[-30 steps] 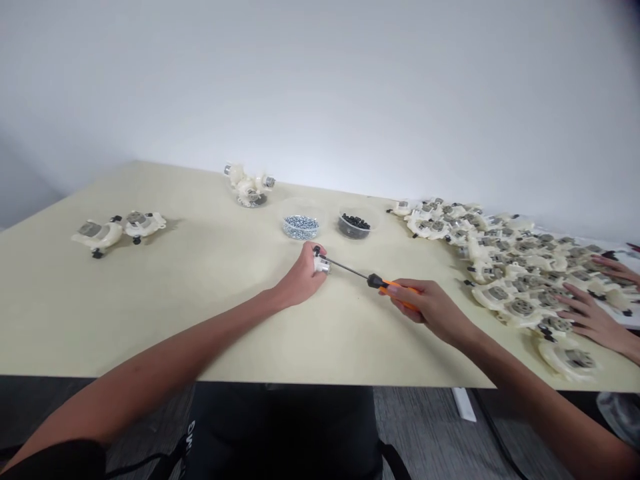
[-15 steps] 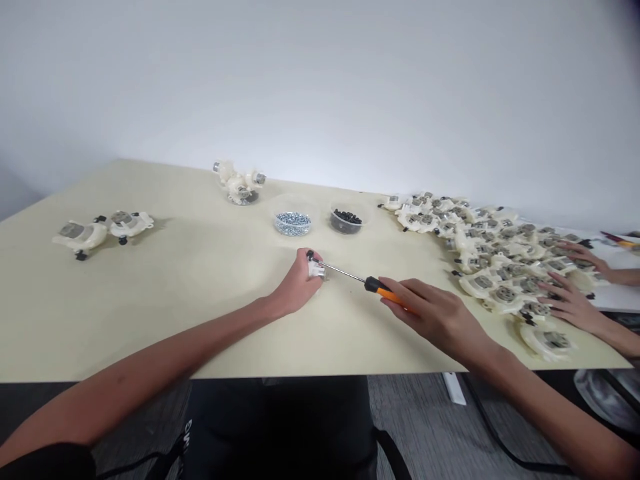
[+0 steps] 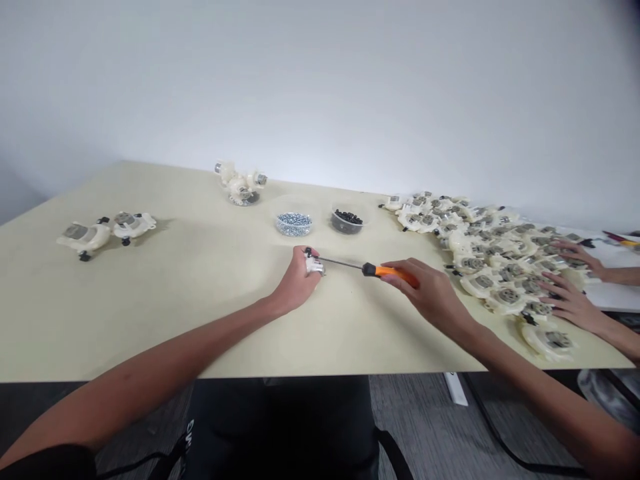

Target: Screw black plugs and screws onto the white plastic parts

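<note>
My left hand (image 3: 295, 283) is closed around a small white plastic motor housing (image 3: 313, 265) with a black piece (image 3: 309, 252) at its top, held just over the table. Much of the housing is hidden by my fingers. In my right hand (image 3: 433, 290) is a screwdriver (image 3: 395, 272) with an orange and black handle. Its shaft points left, and the tip meets the housing near the black piece; whether a screw sits there is too small to tell. Beyond my hands stand a clear bowl of silvery screws (image 3: 294, 225) and a clear bowl of small black parts (image 3: 347, 220).
Many similar motor housings (image 3: 505, 270) are heaped on the right of the table (image 3: 210, 267). Another person's hands (image 3: 575, 307) rest among them. Two housings (image 3: 85, 237) lie at the left, and a few more are piled on a dish (image 3: 245, 199) at the back.
The screwdriver handle has risen, so its shaft now lies closer to level. My right hand has moved up slightly with it. My left hand keeps hold of the housing.
</note>
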`<action>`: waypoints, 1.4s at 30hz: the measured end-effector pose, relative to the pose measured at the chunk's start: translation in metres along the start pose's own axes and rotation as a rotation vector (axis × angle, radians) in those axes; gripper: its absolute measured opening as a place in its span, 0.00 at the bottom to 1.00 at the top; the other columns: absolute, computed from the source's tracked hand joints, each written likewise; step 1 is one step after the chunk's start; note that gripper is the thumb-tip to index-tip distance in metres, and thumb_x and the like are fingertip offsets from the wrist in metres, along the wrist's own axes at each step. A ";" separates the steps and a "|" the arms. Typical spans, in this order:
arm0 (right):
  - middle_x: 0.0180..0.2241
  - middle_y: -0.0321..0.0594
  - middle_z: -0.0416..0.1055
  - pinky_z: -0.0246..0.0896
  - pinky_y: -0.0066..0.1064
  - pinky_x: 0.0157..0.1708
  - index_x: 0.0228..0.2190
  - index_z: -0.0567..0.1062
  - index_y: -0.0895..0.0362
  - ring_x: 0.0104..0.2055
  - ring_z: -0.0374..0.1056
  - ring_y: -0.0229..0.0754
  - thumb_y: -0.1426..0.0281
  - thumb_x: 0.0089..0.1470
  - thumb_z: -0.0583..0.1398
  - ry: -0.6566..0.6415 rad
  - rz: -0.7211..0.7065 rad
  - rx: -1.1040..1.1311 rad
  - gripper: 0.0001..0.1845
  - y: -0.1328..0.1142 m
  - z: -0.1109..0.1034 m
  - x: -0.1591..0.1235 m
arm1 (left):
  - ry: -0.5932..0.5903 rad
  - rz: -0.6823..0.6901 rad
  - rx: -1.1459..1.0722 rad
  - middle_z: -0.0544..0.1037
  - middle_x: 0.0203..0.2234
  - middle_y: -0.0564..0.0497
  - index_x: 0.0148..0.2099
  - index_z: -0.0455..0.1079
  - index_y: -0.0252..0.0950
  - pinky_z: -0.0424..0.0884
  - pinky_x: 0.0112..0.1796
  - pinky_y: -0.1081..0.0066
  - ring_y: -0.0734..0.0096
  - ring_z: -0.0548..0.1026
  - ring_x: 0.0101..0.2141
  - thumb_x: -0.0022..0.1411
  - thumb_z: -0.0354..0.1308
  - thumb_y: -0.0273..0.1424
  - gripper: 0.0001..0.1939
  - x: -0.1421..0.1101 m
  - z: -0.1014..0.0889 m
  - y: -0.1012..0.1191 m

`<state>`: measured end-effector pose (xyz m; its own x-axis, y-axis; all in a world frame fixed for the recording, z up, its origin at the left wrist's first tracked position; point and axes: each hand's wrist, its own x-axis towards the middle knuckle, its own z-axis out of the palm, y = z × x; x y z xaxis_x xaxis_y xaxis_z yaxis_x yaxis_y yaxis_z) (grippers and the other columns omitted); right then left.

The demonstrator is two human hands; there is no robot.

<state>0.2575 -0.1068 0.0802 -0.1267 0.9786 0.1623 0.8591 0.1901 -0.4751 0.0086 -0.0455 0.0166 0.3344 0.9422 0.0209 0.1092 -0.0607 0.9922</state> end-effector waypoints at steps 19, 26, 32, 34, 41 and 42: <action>0.30 0.39 0.69 0.58 0.28 0.24 0.40 0.73 0.55 0.27 0.64 0.37 0.52 0.49 0.63 -0.151 0.157 0.232 0.23 -0.003 -0.006 0.005 | 0.041 0.141 0.055 0.61 0.38 0.51 0.46 0.51 0.39 0.61 0.30 0.72 0.75 0.62 0.31 0.53 0.50 0.20 0.20 -0.003 -0.001 -0.010; 0.44 0.51 0.70 0.67 0.36 0.36 0.58 0.62 0.55 0.41 0.70 0.47 0.69 0.62 0.52 -0.009 -0.530 -0.439 0.23 0.007 -0.011 -0.021 | -0.091 -0.100 -0.245 0.66 0.36 0.52 0.45 0.54 0.39 0.66 0.31 0.68 0.75 0.70 0.28 0.53 0.50 0.24 0.16 0.005 -0.003 -0.008; 0.42 0.49 0.71 0.65 0.38 0.38 0.61 0.59 0.53 0.42 0.68 0.49 0.77 0.62 0.49 0.048 -0.637 -0.623 0.27 0.009 -0.019 -0.019 | -0.268 -0.214 -0.541 0.68 0.37 0.49 0.39 0.55 0.37 0.68 0.27 0.66 0.71 0.73 0.26 0.49 0.51 0.25 0.13 0.006 -0.006 -0.010; 0.42 0.48 0.71 0.64 0.39 0.41 0.61 0.59 0.51 0.43 0.67 0.50 0.78 0.61 0.49 0.049 -0.667 -0.642 0.28 0.007 -0.023 -0.017 | -0.274 -0.229 -0.502 0.68 0.37 0.48 0.39 0.55 0.37 0.68 0.27 0.65 0.71 0.73 0.25 0.50 0.52 0.25 0.12 0.004 -0.006 -0.009; 0.29 0.41 0.73 0.58 0.30 0.25 0.53 0.68 0.57 0.26 0.67 0.39 0.70 0.62 0.54 0.059 -0.645 -0.483 0.18 0.004 -0.010 -0.016 | -0.141 -0.155 -0.148 0.65 0.35 0.51 0.44 0.52 0.39 0.66 0.30 0.67 0.73 0.71 0.28 0.54 0.51 0.24 0.16 -0.008 -0.005 0.004; 0.28 0.41 0.72 0.58 0.29 0.24 0.51 0.70 0.57 0.25 0.67 0.38 0.68 0.61 0.55 0.053 -0.580 -0.416 0.17 0.003 -0.008 -0.016 | -0.132 -0.144 -0.123 0.65 0.34 0.51 0.44 0.52 0.39 0.65 0.30 0.68 0.73 0.70 0.28 0.54 0.51 0.23 0.16 -0.010 -0.004 0.005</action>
<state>0.2665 -0.1224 0.0834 -0.6056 0.7215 0.3355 0.7796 0.6225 0.0685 0.0019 -0.0539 0.0223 0.4437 0.8867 -0.1302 0.0524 0.1193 0.9915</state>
